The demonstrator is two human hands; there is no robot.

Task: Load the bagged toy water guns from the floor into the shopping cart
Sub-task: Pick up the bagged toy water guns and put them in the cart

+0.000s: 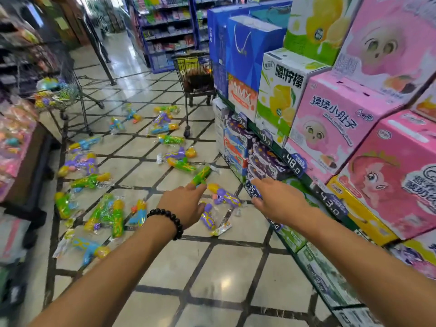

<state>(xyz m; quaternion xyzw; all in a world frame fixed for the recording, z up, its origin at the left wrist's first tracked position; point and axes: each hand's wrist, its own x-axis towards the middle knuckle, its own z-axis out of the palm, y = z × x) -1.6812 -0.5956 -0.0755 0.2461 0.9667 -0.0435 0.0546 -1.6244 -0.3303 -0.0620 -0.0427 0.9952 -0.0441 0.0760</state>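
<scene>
Fingers of left hand (186,204) straight, holding nothing, just left of purple bagged water gun (225,197); right hand (279,200) likewise spread, just right. Reach step: next, close on gun, carry to shopping cart (59,95) far up-left.

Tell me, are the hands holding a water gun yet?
No. The left hand and right hand are both open and empty, reaching toward the purple gun on the floor.
</scene>
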